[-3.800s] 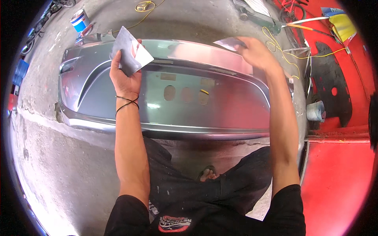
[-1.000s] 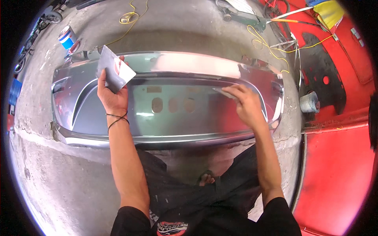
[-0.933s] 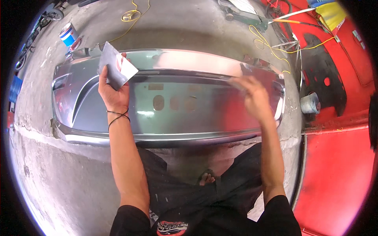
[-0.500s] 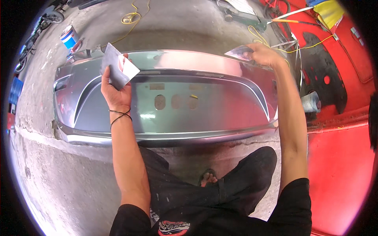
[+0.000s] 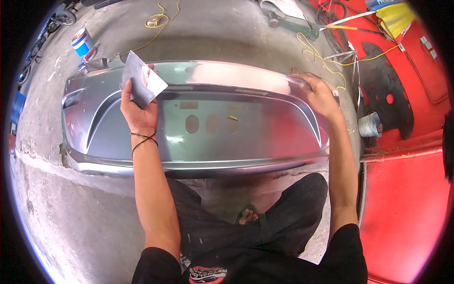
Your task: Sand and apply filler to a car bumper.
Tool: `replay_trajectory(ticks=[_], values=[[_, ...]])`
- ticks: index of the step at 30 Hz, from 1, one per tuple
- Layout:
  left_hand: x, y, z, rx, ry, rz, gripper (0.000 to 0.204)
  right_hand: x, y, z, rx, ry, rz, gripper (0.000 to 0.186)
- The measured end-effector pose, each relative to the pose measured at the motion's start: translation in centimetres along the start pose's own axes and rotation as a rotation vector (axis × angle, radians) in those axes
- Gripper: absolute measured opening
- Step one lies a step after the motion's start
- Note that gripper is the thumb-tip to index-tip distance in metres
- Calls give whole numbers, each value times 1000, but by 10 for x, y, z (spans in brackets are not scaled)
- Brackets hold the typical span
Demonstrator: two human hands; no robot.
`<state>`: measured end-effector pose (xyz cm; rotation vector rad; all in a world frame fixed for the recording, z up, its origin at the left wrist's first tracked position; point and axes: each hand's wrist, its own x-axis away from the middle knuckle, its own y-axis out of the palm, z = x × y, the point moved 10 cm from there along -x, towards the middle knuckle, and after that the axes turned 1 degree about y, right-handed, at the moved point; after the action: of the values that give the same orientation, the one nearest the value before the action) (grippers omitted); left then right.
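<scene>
A grey car trunk lid (image 5: 246,142) lies across the floor in front of me, with a pale pinkish strip of body filler (image 5: 236,75) along its far ridge. My left hand (image 5: 141,106) is closed on a flat mixing plate (image 5: 135,80), held tilted above the left part of the lid. A white sheet (image 5: 156,85) and a reddish smear show beside the plate. At the strip's right end, my right hand (image 5: 321,94) bends low over the ridge, fingers pressed together on a thin filler spreader. Its blade is mostly hidden by the fingers now.
A blue-and-white bucket (image 5: 82,43) stands far left, and a grey bucket (image 5: 370,125) is right of my forearm. Yellow cord (image 5: 312,47) trails over the floor near a green floor jack (image 5: 295,26). Red surface (image 5: 406,208) borders the right side.
My right hand has come down and nearer to me, from above the lid's far right edge to the strip's right end. My left hand and the plate stay almost still.
</scene>
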<state>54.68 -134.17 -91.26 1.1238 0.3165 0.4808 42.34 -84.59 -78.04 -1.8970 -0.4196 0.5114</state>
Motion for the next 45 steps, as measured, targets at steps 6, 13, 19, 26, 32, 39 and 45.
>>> replay_trajectory(ticks=[6, 13, 19, 26, 32, 39, 45], values=[[2, 3, 1, -24, 8, -6, 67, 13, 8, -25, 31, 14, 26, 38], [3, -2, 3, -5, -13, 4, 68, 100, 39, -77, -142, 14, -304, 46], [8, -7, 14, 5, -12, 3, 67, 128, 40, -131, -652, 146, -67, 58], [6, 6, 12, 0, -42, -42, 66, 149, -8, -144, -903, 255, 72, 54], [34, -4, 8, -109, 9, 22, 70, 170, 32, -167, -1353, 413, 94, 47], [36, -16, -8, -102, -27, -62, 61, 236, 107, -149, -2004, 683, 68, 49], [116, 39, -75, -76, -269, 29, 44, 251, 84, -81, -2346, 769, 51, 62]])
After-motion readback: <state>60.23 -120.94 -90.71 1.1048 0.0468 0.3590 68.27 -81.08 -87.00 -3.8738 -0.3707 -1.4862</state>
